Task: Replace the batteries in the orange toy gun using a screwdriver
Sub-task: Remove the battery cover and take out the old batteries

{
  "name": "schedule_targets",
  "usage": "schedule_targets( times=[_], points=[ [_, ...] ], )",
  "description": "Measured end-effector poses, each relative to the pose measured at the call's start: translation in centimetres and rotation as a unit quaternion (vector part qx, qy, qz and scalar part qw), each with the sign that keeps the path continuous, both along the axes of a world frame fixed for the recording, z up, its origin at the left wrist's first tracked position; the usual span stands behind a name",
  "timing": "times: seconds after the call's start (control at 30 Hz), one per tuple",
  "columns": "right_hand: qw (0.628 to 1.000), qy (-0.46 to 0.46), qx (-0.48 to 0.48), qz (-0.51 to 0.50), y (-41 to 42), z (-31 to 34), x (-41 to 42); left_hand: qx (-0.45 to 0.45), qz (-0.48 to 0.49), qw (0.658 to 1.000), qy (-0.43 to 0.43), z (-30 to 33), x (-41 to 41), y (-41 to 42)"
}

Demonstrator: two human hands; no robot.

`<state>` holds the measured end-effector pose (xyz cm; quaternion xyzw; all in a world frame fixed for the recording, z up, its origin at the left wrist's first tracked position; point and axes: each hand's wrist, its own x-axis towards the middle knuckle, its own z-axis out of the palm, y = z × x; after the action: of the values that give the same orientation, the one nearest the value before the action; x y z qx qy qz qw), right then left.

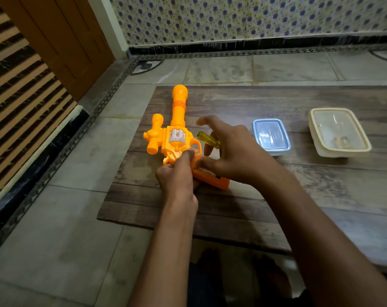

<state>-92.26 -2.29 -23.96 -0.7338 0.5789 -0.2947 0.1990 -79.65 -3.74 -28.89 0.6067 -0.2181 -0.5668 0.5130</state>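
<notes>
Left hand point(177, 173) gripping gun point(177, 138), barrel toward 12 o'clock; right hand point(230, 149) spread, screwdriver point(207, 139) tucked under fingers, 3 o'clock of trigger.

The orange toy gun point(177, 129) at centre frame looks like smooth moulded plastic with a soft sheen, and a glittery silver panel point(177, 135) sits on its side. The screwdriver point(208, 140) just right of it has a translucent yellow-green plastic handle, glossy. It all lies on a wood-grain mat point(276, 185), matt and worn, with pale scuffed patches. At right, the small container point(271, 136) is clear plastic with a bluish glossy lid; the larger container point(340, 131) is cream plastic with a cloudy translucent lid. The floor point(66, 229) is grey stone tile, dull and smudged. The door point(61, 41) at upper left looks like brown painted wood.
</notes>
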Motion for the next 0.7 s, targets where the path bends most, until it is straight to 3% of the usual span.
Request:
schedule_targets(
  times=[0.23, 0.47, 0.57, 0.7],
  points=[
    [0.998, 0.038, -0.002, -0.04, 0.2, -0.8, 0.7, -0.001, 0.002, 1.0, 0.026, 0.1, 0.0, 0.1],
    [0.986, -0.098, -0.085, -0.108, -0.7, -0.5, -0.1, 0.004, 0.001, 1.0, 0.03, 0.2, 0.0, 0.0],
    [0.984, -0.018, -0.119, -0.132, -2.7, -0.4, -0.7, 0.006, 0.008, 0.999, 0.038, 0.3, 0.0, 0.0],
    [0.983, 0.135, -0.049, -0.111, -6.1, -0.8, -0.9, 0.01, 0.008, 0.999, 0.047, 0.2, 0.1, -0.1]
  ],
)
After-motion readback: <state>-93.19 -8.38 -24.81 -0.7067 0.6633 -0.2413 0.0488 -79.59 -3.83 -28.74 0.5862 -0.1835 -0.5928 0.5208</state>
